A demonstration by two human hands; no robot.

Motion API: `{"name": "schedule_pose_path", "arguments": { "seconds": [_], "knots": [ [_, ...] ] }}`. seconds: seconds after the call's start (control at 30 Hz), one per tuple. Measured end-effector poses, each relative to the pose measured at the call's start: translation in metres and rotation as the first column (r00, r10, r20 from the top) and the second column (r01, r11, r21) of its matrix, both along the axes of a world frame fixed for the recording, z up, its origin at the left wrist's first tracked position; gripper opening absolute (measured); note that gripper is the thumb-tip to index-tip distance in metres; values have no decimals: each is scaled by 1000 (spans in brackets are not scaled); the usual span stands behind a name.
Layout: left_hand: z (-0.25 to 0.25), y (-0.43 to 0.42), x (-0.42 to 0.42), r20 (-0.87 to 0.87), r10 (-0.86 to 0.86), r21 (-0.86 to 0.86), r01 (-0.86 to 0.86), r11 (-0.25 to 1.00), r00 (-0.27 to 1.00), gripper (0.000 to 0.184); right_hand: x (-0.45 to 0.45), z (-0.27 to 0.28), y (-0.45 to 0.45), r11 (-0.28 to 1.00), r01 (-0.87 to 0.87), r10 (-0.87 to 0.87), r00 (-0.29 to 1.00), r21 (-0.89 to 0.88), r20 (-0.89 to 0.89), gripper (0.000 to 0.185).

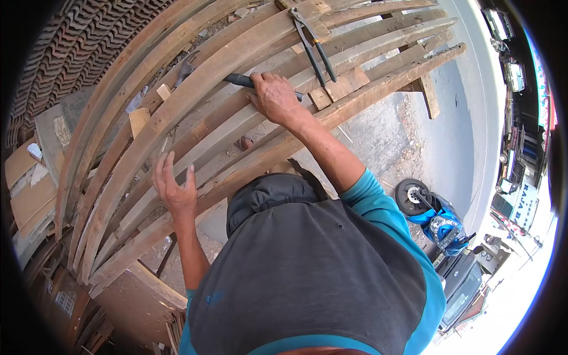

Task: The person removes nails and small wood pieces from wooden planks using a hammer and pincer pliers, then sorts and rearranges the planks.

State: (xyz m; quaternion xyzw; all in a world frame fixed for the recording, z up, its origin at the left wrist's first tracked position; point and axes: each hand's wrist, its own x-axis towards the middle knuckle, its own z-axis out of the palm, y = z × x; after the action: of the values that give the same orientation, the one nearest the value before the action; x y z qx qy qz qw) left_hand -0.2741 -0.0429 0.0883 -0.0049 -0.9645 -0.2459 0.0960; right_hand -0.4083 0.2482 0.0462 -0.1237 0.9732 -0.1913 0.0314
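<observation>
My right hand (276, 99) is closed around the black handle of a hammer (239, 79). The handle's butt sticks out past my fingers on the right, and the metal head lies to the left, partly hidden by a curved beam. My left hand (176, 184) is open, fingers spread and pointing up, over the lower left part of the curved wooden beams (216, 141). It holds nothing. Above and right of my right hand, long-handled pincers (310, 52) with black grips lie across the beams, their jaws toward the top.
Stacked roof tiles (71, 59) fill the upper left, with cardboard (32, 204) below them. Small wooden blocks (139, 121) stand among the beams. A short board (430, 97) juts out at the right. Farther right are a blue motorcycle (444, 225) and a dark car (461, 284).
</observation>
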Motion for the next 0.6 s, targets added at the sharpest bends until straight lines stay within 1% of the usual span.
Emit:
{"name": "schedule_pose_path", "arguments": {
  "seconds": [0.03, 0.07, 0.1, 0.13, 0.17, 0.2, 0.23, 0.27, 0.37, 0.43, 0.5, 0.53, 0.6],
  "knots": [
    [2, -6, -10, 2, -21, 10, 21, 1000, 1000, 60, -3, -5, -2, 1000, -5, 5, 1000, 2, 5, 28],
    [6, -13, -24, -13, 10, -109, -12, 994, 1000, 70, -7, -8, -4, 1000, 11, -11, 1000, 10, 4, 28],
    [5, -20, -35, -36, 43, -225, -50, 973, 998, 79, -11, -9, -5, 1000, -2, 1, 1000, 25, 27, 24],
    [1, -29, -44, -39, 33, -219, -40, 975, 999, 79, -15, -2, -5, 999, -16, 15, 999, 37, 51, 21],
    [-3, -40, -54, 31, 2, -281, 7, 960, 1000, 85, -13, 5, -6, 998, -36, 34, 999, 57, 40, 16],
    [-8, -48, -66, 98, -23, -340, 56, 939, 995, 91, -13, 10, -6, 998, -25, 23, 999, 63, 33, 16],
    [-13, -53, -75, 110, -45, -368, 82, 926, 993, 96, -13, 13, -6, 998, -25, 21, 997, 62, 73, 16],
    [-19, -57, -82, 110, -52, -364, 89, 927, 993, 96, -13, 15, -6, 998, -27, 20, 993, 59, 116, 16],
    [-31, -71, -100, 106, -109, -377, 141, 915, 988, 95, -12, 23, -7, 998, -16, 10, 994, 54, 109, 17],
    [-34, -83, -111, 259, -54, -313, 136, 940, 964, 94, -16, 33, -3, 998, 15, -20, 995, 56, 96, 18],
    [-37, -89, -114, 205, -105, -296, 164, 941, 973, 93, -23, 48, 10, 982, -102, 80, 987, 159, 140, 19],
    [-36, -91, -115, 166, -137, -279, 180, 943, 976, 92, -24, 58, 21, 983, -80, 58, 989, 166, 135, 19],
    [-35, -89, -115, 173, -152, -265, 194, 945, 973, 91, -24, 75, 46, 962, -217, 198, 973, 168, 120, 22]
  ]
}}
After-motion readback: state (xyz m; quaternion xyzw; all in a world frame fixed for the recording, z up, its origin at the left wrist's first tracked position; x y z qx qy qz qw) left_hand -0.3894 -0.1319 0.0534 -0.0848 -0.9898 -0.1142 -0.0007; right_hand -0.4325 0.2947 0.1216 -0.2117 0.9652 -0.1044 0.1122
